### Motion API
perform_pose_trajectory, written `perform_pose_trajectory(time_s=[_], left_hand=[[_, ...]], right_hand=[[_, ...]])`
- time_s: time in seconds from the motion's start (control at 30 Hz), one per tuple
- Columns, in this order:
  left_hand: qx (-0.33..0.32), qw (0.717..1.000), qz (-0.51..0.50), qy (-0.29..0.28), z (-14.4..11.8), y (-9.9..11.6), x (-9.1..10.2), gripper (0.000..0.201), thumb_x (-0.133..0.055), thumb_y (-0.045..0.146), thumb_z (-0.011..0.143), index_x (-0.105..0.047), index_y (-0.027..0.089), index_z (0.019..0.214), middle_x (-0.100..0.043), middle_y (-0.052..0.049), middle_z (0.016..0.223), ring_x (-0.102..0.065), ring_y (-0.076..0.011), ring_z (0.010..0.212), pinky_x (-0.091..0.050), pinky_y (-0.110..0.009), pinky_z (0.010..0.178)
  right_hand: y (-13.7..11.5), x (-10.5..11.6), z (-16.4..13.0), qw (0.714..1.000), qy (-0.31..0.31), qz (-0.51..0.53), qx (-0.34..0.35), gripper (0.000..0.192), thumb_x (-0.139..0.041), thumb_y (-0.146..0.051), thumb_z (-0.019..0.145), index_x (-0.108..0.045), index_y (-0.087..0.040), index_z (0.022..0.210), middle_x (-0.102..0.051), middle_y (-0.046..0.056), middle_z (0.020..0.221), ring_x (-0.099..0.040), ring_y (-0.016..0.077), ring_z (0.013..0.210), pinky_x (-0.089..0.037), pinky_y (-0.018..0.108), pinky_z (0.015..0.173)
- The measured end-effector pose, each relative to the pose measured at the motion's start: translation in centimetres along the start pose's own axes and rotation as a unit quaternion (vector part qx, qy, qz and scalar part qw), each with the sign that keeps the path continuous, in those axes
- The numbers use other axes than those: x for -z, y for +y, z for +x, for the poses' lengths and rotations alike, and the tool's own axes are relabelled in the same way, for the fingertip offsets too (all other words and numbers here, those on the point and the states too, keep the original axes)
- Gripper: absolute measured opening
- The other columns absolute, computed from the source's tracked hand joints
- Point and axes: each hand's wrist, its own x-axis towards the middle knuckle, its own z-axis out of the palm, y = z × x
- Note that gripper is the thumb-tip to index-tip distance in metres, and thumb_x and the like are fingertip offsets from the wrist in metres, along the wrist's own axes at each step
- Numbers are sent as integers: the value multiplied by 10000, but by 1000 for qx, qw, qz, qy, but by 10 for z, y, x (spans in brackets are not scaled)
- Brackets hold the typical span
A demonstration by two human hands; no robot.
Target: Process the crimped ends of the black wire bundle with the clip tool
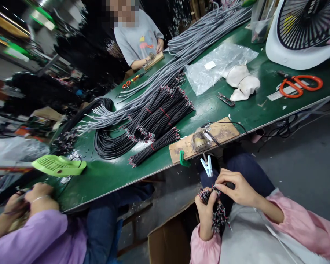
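Observation:
My left hand (206, 214) grips a bundle of short black wires (218, 216) with red and white stripped ends, held over my lap below the table edge. My right hand (236, 187) pinches at the top ends of that bundle with thumb and forefinger. Both arms wear pink sleeves. Just above my hands a wooden board (222, 134) with a small metal fixture (200, 141) is clamped to the green table (112, 176) by a green clamp (183, 158). A light blue clip (207, 167) hangs at the table edge.
Black cable bundles (154, 121) and grey cables (181, 55) lie across the table. Orange scissors (301, 85), small snips (225, 99), a plastic bag (217, 64), white cloth (243, 86) and a fan (305, 33) sit at right. A cardboard box (170, 238) stands by my knee. Co-workers' hands (35, 200) work at left and at the far side.

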Motion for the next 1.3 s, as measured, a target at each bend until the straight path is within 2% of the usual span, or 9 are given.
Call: perform_pose_trajectory(time_s=[0.13,0.3,0.4,0.53,0.7,0.83,0.93,1.1,1.3], left_hand=[[19,996,-32,-85,-3,6,1,324,-685,431,689,-516,159,637,-485,54,430,-429,-71,348,-342,-192,383],[3,983,-42,-178,-1,10,5,301,-623,390,776,-527,147,627,-445,60,391,-368,-44,323,-298,-181,383],[9,984,-33,-176,3,10,6,304,-643,402,756,-551,137,641,-471,53,426,-383,-41,317,-301,-177,366],[14,991,10,-133,8,15,6,303,-716,403,666,-582,131,654,-584,6,598,-415,-41,322,-341,-193,346],[-59,981,104,-152,10,36,10,212,-741,316,644,-656,122,628,-572,-6,586,-470,-75,396,-374,-206,389],[-130,975,99,-149,10,46,12,80,-702,216,697,-661,152,675,-559,8,632,-479,-65,408,-364,-196,402],[-174,973,74,-133,13,49,11,35,-683,175,716,-652,171,699,-550,20,665,-484,-56,413,-359,-192,409],[-193,972,89,-100,22,54,2,75,-675,186,729,-629,156,678,-542,28,621,-486,-63,420,-375,-205,440],[-136,980,104,-97,24,54,-7,180,-642,266,766,-588,138,652,-508,44,475,-447,-77,382,-371,-222,454]], right_hand=[[7,4,1,992,-33,108,-50,249,-533,-305,869,-663,-127,754,-630,65,744,-568,163,718,-429,284,671],[16,7,5,957,-116,223,-147,310,-607,-396,804,-680,-100,861,-655,76,804,-597,169,757,-450,283,718],[18,5,6,940,-138,264,-165,348,-650,-435,754,-672,-99,838,-652,66,788,-591,164,748,-448,283,726],[16,1,3,956,-114,225,-151,342,-618,-457,775,-596,-119,722,-559,8,671,-509,120,629,-411,242,616],[11,7,10,987,-117,73,-79,273,-502,-367,879,-545,-151,717,-496,-19,667,-417,107,617,-336,231,577],[8,11,37,988,-37,122,-81,365,-492,-478,862,-541,-148,713,-494,-14,665,-423,114,628,-346,236,589],[7,2,55,954,-65,273,-106,493,-439,-579,847,-587,-119,751,-559,25,707,-462,114,631,-360,240,586],[9,-19,63,864,-46,476,-156,426,-576,-520,801,-631,-98,798,-593,48,731,-517,110,636,-378,221,564],[9,-22,61,839,-40,517,-165,416,-628,-502,766,-619,-89,713,-574,20,647,-482,80,535,-352,209,516]])
